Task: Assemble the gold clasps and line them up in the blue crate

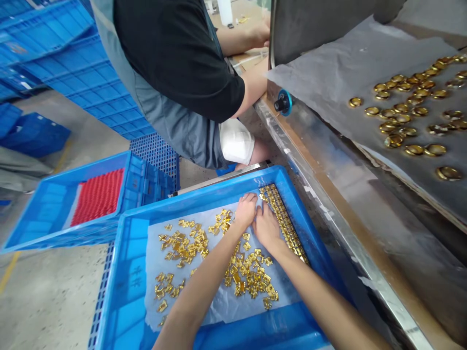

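Both my hands reach into a blue plastic tray (pixel 207 195) lined with white paper (pixel 215 311). My left hand (pixel 246 209) is near the far end, fingers curled down and closed; whatever they hold is hidden. Beside it, my right hand (pixel 266 224) bends its fingers toward the same spot, and I cannot make out anything in them. Right of the right hand, small shiny gold pieces stand in neat rows (pixel 286 223) along the tray's side. Loose gold pieces (pixel 251 274) lie scattered in heaps under and left of my arms.
A metal-edged workbench (pixel 321 189) on the right carries gold rings (pixel 401 118) on paper and a blue-ringed knob (pixel 283 103). A seated person in a black sleeve (pixel 178 58) works ahead. Left stand a blue crate with red pieces (pixel 98 197) and stacked blue crates (pixel 73 73).
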`<state>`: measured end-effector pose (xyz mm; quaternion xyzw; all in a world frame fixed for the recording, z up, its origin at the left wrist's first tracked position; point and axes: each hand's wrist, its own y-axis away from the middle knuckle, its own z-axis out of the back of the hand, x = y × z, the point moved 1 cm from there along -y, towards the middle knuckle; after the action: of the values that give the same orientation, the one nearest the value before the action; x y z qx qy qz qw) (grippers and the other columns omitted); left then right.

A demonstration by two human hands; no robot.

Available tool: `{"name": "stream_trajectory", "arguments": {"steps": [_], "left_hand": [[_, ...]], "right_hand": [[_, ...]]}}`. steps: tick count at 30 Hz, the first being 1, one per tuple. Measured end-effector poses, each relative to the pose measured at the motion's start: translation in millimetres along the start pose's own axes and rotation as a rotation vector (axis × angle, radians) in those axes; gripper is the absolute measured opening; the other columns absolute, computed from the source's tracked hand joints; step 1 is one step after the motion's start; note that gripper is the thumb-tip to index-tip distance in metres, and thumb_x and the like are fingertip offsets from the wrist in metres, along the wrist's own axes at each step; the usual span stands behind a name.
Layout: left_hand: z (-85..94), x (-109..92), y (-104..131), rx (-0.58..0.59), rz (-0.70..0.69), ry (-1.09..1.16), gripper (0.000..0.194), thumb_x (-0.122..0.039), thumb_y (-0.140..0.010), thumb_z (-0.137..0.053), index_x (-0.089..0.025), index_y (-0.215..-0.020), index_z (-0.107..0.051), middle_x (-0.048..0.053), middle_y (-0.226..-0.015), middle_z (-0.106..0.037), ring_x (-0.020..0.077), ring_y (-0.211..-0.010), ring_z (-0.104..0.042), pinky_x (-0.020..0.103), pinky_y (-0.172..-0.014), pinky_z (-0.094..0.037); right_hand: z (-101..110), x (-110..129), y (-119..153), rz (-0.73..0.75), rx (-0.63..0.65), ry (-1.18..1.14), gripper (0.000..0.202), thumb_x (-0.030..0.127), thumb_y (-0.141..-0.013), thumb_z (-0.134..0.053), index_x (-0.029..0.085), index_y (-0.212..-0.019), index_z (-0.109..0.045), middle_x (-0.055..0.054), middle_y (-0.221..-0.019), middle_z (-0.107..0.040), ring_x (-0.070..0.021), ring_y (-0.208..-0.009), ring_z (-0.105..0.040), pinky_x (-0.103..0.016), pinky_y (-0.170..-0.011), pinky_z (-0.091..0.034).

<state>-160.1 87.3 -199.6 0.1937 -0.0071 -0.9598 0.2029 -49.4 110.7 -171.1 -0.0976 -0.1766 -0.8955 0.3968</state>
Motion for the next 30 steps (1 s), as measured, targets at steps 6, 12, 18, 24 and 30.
{"name": "stream_trajectory", "arguments": {"steps": [6,12,18,24,30], "left_hand": [[1.6,-3,-4,0.014,-0.035,0.011,0.041,-0.003,-0.091,-0.046,-0.017,-0.122,-0.069,0.012,-0.133,-0.067,0.0238,-0.129,-0.056,0.04,-0.108,-0.048],[0.5,-3,-4,0.011,-0.055,0.015,0.042,-0.003,-0.09,-0.046,-0.019,-0.122,-0.069,0.011,-0.132,-0.068,0.024,-0.127,-0.057,0.042,-0.107,-0.049],[2.1,-4,-4,-0.001,-0.056,0.013,0.04,-0.005,-0.092,-0.045,-0.018,-0.121,-0.069,0.012,-0.132,-0.067,0.0247,-0.124,-0.058,0.041,-0.104,-0.05],[15.4,2,17,-0.047,-0.016,0.008,0.035,-0.008,-0.096,-0.043,-0.016,-0.117,-0.07,0.014,-0.124,-0.069,0.0277,-0.117,-0.06,0.043,-0.096,-0.049],[17.6,-2,51,-0.064,-0.024,0.015,0.025,-0.021,-0.099,-0.05,-0.019,-0.117,-0.068,0.011,-0.117,-0.07,0.0273,-0.113,-0.059,0.041,-0.094,-0.045]], "right_hand": [[6,-1,-1,0.001,0.016,0.0,0.038,0.017,-0.099,-0.046,0.007,-0.133,-0.059,-0.023,-0.15,-0.05,-0.0285,-0.129,-0.056,-0.037,-0.109,-0.045],[14,0,-1,0.005,0.047,-0.008,0.036,0.015,-0.099,-0.045,0.005,-0.129,-0.062,-0.023,-0.149,-0.051,-0.0278,-0.13,-0.055,-0.036,-0.11,-0.044],[27,0,5,0.01,0.052,-0.017,0.035,0.014,-0.098,-0.046,0.008,-0.127,-0.065,-0.021,-0.144,-0.056,-0.0276,-0.128,-0.057,-0.035,-0.107,-0.044],[51,-6,33,-0.113,0.094,-0.013,0.033,0.018,-0.101,-0.043,0.01,-0.126,-0.064,-0.02,-0.132,-0.063,-0.0253,-0.109,-0.069,-0.031,-0.089,-0.051],[46,-9,58,-0.121,0.213,0.008,0.029,0.02,-0.098,-0.053,0.009,-0.12,-0.069,-0.02,-0.134,-0.063,-0.0265,-0.109,-0.07,-0.031,-0.09,-0.052]]}}
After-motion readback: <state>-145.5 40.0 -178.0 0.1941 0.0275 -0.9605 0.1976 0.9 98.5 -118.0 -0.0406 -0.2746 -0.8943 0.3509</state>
